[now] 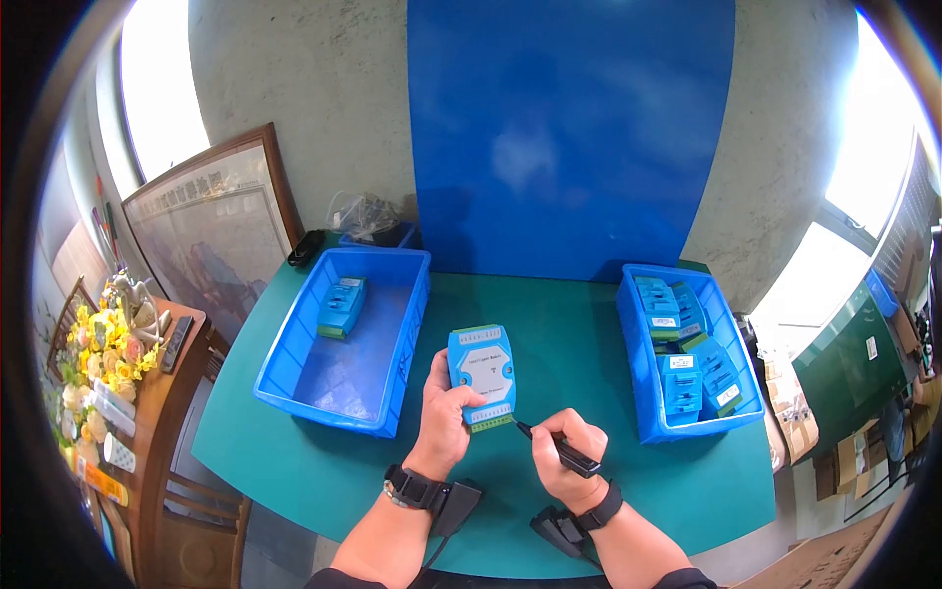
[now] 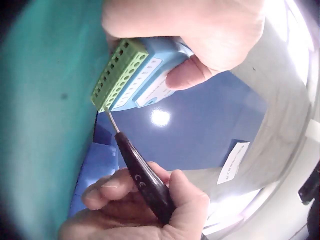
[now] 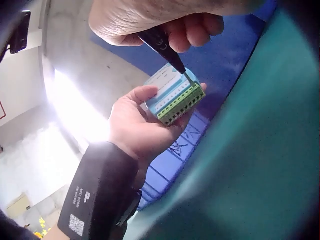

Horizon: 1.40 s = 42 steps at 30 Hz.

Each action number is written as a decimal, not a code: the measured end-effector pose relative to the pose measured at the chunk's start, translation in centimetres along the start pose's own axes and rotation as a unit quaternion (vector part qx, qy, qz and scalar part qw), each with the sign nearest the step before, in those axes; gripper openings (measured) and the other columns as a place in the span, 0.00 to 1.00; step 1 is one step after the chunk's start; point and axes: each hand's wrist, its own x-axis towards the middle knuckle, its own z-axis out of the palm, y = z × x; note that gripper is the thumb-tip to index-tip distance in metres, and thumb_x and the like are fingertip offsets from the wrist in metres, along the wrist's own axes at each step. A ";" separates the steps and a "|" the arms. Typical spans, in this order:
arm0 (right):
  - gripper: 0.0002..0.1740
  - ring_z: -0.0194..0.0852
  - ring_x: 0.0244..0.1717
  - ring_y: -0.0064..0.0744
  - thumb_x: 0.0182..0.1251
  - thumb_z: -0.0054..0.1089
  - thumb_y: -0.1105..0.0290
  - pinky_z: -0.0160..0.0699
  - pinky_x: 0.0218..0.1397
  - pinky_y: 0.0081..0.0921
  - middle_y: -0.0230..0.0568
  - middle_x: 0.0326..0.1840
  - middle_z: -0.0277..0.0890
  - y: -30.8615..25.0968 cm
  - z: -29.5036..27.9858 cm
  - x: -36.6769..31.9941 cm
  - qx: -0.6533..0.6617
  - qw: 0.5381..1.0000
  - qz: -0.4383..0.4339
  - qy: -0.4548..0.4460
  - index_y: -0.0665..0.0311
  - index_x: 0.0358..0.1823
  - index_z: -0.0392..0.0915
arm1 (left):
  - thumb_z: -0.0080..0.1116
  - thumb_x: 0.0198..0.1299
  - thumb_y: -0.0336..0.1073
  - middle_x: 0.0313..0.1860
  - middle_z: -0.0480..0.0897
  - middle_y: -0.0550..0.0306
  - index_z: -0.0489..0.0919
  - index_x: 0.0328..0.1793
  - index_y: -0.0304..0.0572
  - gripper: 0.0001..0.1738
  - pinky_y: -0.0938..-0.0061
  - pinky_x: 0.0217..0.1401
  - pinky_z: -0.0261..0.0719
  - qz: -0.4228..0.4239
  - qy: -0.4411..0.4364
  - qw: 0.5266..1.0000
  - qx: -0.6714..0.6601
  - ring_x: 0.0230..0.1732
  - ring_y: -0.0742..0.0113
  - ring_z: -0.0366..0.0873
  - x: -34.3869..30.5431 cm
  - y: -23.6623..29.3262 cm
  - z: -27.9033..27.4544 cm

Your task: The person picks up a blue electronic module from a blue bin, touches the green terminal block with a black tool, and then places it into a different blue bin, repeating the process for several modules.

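Observation:
My left hand [image 1: 444, 417] grips a light-blue electronic module [image 1: 483, 371] with a white label, the thumb lying over its face. Green terminal blocks [image 2: 120, 75] with rows of round and square holes run along the module's ends. In my right hand [image 1: 569, 454] is a black screwdriver [image 2: 145, 182] with a CE mark, held between thumb and fingers. Its thin metal tip is at the last round hole of the near terminal block, as the left wrist view shows. From the right wrist view, the shaft [image 3: 189, 77] comes down onto the corner of that block.
A blue bin [image 1: 339, 417] on the left holds one module [image 1: 341, 308]. Another blue bin [image 1: 638, 393] on the right holds several modules [image 1: 681, 388]. Both stand on the green table [image 1: 294, 456], with a blue panel [image 1: 569, 137] behind. A black object [image 1: 306, 247] lies at the back left.

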 end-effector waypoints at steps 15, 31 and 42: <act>0.05 0.74 0.15 0.30 0.53 0.61 0.76 0.70 0.20 0.23 0.37 0.16 0.73 -0.8 0.2 0.0 0.061 0.995 -0.019 -0.070 0.64 0.23 0.74 | 0.45 0.42 0.18 0.50 0.76 0.49 0.65 0.59 0.35 0.31 0.67 0.56 0.79 -0.025 0.005 1.000 -0.013 0.52 0.59 0.78 0.1 -0.1 -0.1; 0.07 0.73 0.19 0.19 0.64 0.55 0.74 0.72 0.24 0.18 0.36 0.19 0.76 -0.2 -0.2 -0.4 0.228 0.959 0.169 -0.011 0.69 0.28 0.75 | 0.46 0.55 0.30 0.55 0.75 0.43 0.67 0.60 0.33 0.24 0.55 0.60 0.76 -0.138 -0.014 0.982 -0.128 0.55 0.48 0.76 0.7 -0.5 -1.3; 0.12 0.68 0.14 0.21 0.66 0.52 0.65 0.65 0.15 0.17 0.34 0.17 0.71 3.5 -1.2 1.5 0.342 0.869 0.311 0.178 0.63 0.26 0.72 | 0.44 0.64 0.40 0.60 0.75 0.40 0.68 0.64 0.30 0.26 0.58 0.66 0.70 -0.162 -0.138 0.972 -0.099 0.60 0.46 0.74 -0.9 8.7 1.7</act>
